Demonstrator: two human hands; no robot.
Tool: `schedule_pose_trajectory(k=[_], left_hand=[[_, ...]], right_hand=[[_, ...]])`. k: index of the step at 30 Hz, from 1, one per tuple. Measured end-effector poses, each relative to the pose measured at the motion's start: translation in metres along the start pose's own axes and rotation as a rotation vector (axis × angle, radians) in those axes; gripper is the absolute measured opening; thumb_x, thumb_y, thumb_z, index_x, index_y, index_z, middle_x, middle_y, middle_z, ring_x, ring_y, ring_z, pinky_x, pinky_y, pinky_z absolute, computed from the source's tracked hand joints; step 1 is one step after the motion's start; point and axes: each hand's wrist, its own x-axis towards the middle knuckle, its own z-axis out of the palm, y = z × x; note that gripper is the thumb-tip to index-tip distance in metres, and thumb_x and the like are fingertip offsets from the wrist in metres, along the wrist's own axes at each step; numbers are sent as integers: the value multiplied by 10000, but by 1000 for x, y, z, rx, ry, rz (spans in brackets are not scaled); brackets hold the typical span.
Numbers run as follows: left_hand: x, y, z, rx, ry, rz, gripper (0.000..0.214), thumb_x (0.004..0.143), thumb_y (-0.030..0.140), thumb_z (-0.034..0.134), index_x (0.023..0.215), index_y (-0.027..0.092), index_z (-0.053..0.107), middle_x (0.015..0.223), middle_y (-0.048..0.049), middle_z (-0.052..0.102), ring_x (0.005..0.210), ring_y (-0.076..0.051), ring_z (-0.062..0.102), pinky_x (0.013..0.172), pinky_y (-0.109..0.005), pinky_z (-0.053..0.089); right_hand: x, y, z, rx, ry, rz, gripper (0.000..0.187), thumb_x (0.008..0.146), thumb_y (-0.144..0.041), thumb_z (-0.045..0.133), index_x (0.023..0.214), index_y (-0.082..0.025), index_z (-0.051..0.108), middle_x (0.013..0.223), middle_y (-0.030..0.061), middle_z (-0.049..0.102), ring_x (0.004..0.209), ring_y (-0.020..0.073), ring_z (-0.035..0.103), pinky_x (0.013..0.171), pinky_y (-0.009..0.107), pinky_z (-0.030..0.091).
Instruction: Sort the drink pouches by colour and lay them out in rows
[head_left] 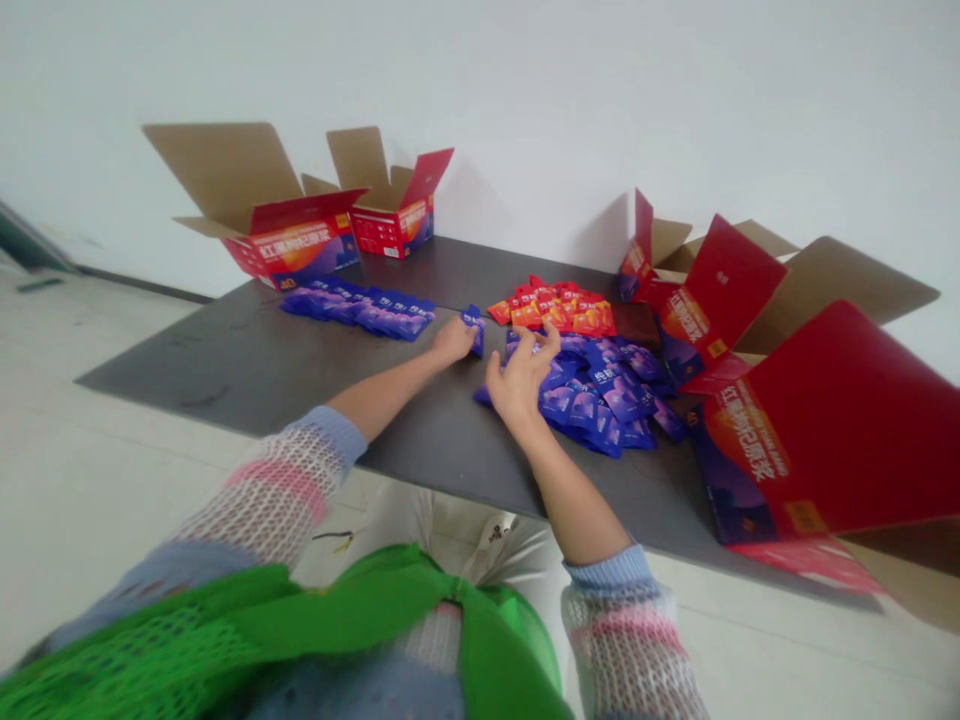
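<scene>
My left hand (451,341) is closed around a purple sachet (474,328), held upright over the middle of the table. To its right, my right hand (523,378) has its fingers spread at the near left edge of a heap of purple sachets (600,385); nothing shows between them. A neat overlapping row of purple sachets (356,306) lies left of my left hand. Behind the purple heap sits a smaller pile of red and orange sachets (555,305).
Two open red cartons, a larger one (300,240) and a smaller one (394,220), stand at the back left. More open red cartons (832,430) line the right side, flaps jutting out. The dark table (247,350) stands against a white wall (525,100).
</scene>
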Motion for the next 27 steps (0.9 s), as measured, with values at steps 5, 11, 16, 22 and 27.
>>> schedule_pose_trajectory(k=[5,11,16,22,27], left_hand=[[-38,-20,-5,-197,193,14,327,1078,349,388,1293,139,517,1224,-169,718,1184,-263,681,991,-348,512],[-85,12,0,-420,246,249,268,1100,348,325,1270,202,471,1246,-118,693,1166,-221,671,1001,-328,511],[-96,57,16,-430,18,255,275,1082,364,385,1237,174,508,1170,-137,718,1125,-260,696,969,-362,523],[-68,64,26,-211,22,69,503,1025,523,471,1363,151,498,1143,-145,748,1114,-314,710,996,-440,506],[-43,53,32,76,-104,-49,714,849,838,486,957,174,728,1078,-230,758,1176,-478,653,1052,-671,400]], right_hand=[[10,13,2,116,22,124,433,870,-209,558,1290,-108,529,1518,256,242,1133,260,618,1043,452,491],[22,27,-4,296,-39,221,303,944,-350,562,1173,-152,570,1278,164,549,944,175,648,928,331,543],[26,33,-8,284,-146,282,283,1031,-441,442,1079,-191,567,1011,98,699,987,236,667,933,378,519],[46,61,-30,57,68,487,356,1043,-415,388,1105,-150,617,1091,178,723,1062,315,675,942,425,491],[59,91,-48,86,15,399,559,1038,-596,341,831,-172,641,831,113,725,791,235,651,724,305,486]])
